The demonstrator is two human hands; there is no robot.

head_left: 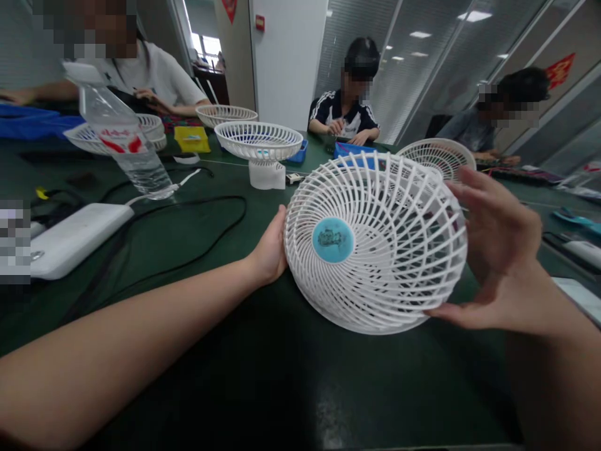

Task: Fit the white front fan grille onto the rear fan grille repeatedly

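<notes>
Between my two hands is a white fan guard, a round plastic cage of curved spokes with a blue round badge at its hub. It is tilted, its badge side toward me, above the dark green table. My left hand grips its left rim, with most of the fingers hidden behind it. My right hand holds the right side, thumb at the lower rim and fingers at the upper rim. Through the spokes some white parts show, but I cannot make out what they are.
Behind stands a white fan head on a short base, with another white guard to its right. At left are a water bottle, a white power strip and black cables. Several people sit across the table.
</notes>
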